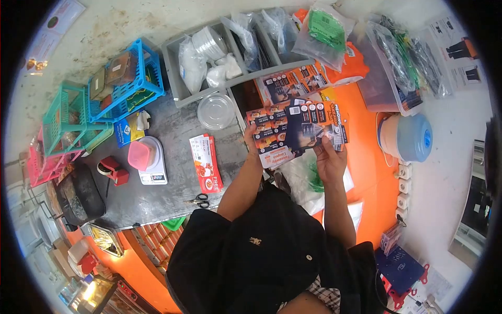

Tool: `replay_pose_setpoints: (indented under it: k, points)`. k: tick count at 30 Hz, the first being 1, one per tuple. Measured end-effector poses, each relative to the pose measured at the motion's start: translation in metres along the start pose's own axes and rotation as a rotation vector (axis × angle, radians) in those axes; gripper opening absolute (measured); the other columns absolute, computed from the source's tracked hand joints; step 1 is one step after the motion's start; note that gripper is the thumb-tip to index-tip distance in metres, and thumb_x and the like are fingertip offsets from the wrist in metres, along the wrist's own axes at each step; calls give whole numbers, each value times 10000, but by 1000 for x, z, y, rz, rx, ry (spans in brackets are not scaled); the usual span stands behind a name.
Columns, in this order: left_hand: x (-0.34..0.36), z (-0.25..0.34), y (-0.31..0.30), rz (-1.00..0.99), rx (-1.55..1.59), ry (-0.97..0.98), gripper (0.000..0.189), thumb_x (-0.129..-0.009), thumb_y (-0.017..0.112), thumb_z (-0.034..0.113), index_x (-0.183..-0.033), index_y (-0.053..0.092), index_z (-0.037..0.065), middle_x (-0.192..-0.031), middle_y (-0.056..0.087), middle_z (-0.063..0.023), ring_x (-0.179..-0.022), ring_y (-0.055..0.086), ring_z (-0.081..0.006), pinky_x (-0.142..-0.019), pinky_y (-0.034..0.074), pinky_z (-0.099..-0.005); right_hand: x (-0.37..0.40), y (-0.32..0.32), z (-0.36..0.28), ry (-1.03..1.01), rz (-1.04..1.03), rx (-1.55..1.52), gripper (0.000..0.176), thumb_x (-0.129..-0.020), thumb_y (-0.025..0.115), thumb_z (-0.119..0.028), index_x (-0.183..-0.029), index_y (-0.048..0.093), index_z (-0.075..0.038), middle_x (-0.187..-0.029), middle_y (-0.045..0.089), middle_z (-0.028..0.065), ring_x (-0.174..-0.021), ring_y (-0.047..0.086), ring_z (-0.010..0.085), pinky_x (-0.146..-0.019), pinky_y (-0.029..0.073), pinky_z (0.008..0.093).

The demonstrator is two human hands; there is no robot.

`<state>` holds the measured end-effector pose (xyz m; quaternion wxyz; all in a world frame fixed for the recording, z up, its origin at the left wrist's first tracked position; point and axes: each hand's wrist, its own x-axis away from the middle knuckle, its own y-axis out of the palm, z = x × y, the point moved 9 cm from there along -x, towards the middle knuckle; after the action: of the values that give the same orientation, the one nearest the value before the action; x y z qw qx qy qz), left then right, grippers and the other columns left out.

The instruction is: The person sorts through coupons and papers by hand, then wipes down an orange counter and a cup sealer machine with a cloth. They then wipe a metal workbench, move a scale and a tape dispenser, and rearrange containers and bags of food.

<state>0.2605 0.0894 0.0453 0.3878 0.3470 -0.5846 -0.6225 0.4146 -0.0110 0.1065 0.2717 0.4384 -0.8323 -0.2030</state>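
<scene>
The work area has two surfaces: a grey counter [144,201] at left, mottled and worn, and a smooth orange surface [376,178] at right. A pale wall [120,26] with stains closes the far side.

The printed leaflets [282,128], glossy and dark with orange panels, are held raised in front of the person, over the junction of the two surfaces. The left hand [251,138] grips their left edge; its fingers are partly hidden. The right hand [331,159] pinches their near right part, thumb on top.

The grey divided tray [174,86], with rigid straight walls, bounds the far edge of the counter. Near it stands a round clear container [216,111]. Open counter lies between the white scale [158,170], which bears a pink tub [140,155], and the flat red leaflets [210,165]. Black-handled scissors [198,200] lie at the near edge. Open orange surface extends right of the right hand, towards a rounded water jug [415,137] in translucent blue. Lattice-sided blue basket [149,78] and green basket [57,125] occupy the far left.
</scene>
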Motion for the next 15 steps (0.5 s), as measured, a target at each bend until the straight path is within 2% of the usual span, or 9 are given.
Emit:
replay_pose_setpoints:
  k: [1,8,9,10,11,12,13,14,15]
  points:
    - [0,-1,1,-11,0,5,755,-761,638,373,-1420,403,88,-1382,480,-212,-1254,515,-360,-1052,439,-499,1,-2,0,-2,33,-12,276,-923,590,42,-1178,563,-62,-1066,660,67,-937,680,186,-791,602,353]
    - [5,-6,21,-99,71,-69,804,-802,622,436,-1453,360,42,-1385,466,-215,-1314,454,-343,-1102,376,-516,7,-7,8,80,36,30,252,-926,613,-2,-1169,565,-50,-1035,657,57,-896,663,166,-723,587,331]
    - [7,-2,17,22,105,-105,711,-808,630,442,-1374,441,55,-1319,513,-243,-1235,525,-373,-997,485,-503,5,-12,6,64,-26,108,241,-948,587,-38,-1186,551,-41,-1038,651,63,-892,658,175,-747,577,331]
    - [-1,-5,-120,5,-117,-124,659,-842,607,459,-1315,492,15,-1253,561,-248,-1115,601,-373,-883,547,-499,3,-13,10,67,-108,179,239,-969,562,-74,-1203,538,-31,-1041,646,69,-888,654,184,-771,567,330]
    - [11,0,-21,-144,195,-226,611,-860,596,459,-1238,543,-19,-1155,618,-233,-972,658,-362,-787,575,-473,0,-18,11,88,-167,161,249,-971,547,-74,-1214,531,-24,-1031,638,63,-894,644,176,-761,558,321]
    - [18,-1,-33,-19,103,-256,588,-863,582,456,-1193,561,-31,-1111,634,-222,-911,672,-358,-798,570,-451,-1,-19,13,102,-214,145,259,-972,532,-74,-1226,524,-18,-1021,631,58,-900,635,167,-751,550,312]
    - [17,6,-28,-80,-27,-179,572,-868,568,449,-1172,560,-36,-1151,611,-237,-924,671,-365,-796,568,-435,4,-2,17,133,-245,138,259,-972,532,-74,-1226,524,-18,-1021,631,58,-900,635,167,-751,550,312]
    - [30,0,-22,-120,7,-206,580,-867,558,459,-1200,538,-17,-1164,601,-242,-953,659,-362,-834,553,-430,9,2,9,153,-177,156,234,-958,529,-46,-1191,539,-16,-999,628,55,-857,630,157,-719,542,295]
    - [42,-5,-26,2,55,-235,599,-873,549,485,-1205,546,-13,-1197,575,-217,-1030,626,-359,-880,533,-458,12,0,3,160,-101,176,213,-944,527,-18,-1155,555,-14,-978,625,52,-813,624,148,-687,533,279]
